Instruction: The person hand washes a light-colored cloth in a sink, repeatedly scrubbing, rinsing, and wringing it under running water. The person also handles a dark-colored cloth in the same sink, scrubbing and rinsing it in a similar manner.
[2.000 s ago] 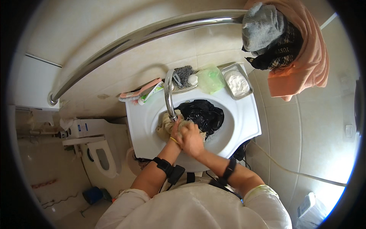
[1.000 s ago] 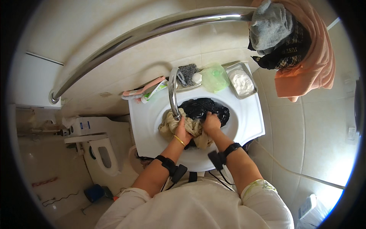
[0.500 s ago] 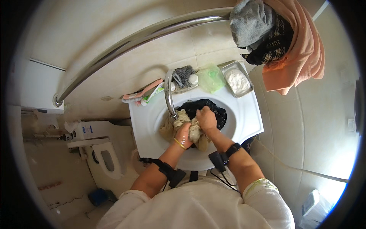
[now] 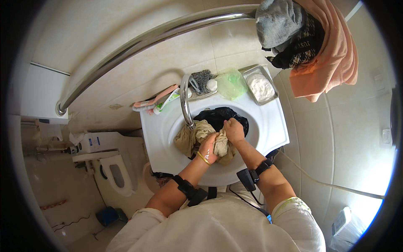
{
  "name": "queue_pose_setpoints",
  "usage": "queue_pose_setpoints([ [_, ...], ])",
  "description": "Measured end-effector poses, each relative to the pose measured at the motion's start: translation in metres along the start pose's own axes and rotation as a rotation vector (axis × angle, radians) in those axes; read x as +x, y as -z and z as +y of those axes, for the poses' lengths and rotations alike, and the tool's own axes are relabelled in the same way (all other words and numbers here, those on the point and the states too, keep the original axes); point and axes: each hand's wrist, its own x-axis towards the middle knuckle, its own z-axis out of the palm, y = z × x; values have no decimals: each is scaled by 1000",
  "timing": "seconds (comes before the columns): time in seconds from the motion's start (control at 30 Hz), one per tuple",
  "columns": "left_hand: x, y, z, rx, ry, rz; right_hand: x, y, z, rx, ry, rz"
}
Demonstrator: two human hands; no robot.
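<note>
One sink holds one beige cloth, near, and one black bundle, far; left hand, thumb up, and fisted right hand clamp beige cloth.

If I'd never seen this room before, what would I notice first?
Probably the left hand and right hand gripping the beige cloth in the white sink, in the middle. Next, maybe the peach cloth hanging at the upper right, by the shiny rail.

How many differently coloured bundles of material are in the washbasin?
2: the beige cloth, gripped by the left hand, and the black bundle, beyond it. Further pieces may be hidden in the folds.
</note>
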Motion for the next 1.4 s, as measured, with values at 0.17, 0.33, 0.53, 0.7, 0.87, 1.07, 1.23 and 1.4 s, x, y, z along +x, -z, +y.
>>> queue_pose_setpoints([
  [0.17,1,11,20,-20,-87,237,7,-29,50,-185,-103,-122],
  [0.33,-1,13,30,-22,-65,240,11,-34,33,-366,21,-162],
  [0.53,2,22,34,-97,-13,194,-44,-7,-14,44,395,-139],
  [0.7,9,35,33,34,-27,21,-58,-13,-32,-60,582,-51],
  [0.87,-1,11,20,86,-87,-56,-17,2,-29,-19,15,18],
  [1.07,-8,2,39,-69,-65,142,-74,7,-40,1,418,-187],
  [1.23,-6,-3,23,76,-148,90,-56,8,-41,-121,519,168],
  [1.4,-21,-36,17,112,-226,-52,18,45,7,-388,140,-437],
])
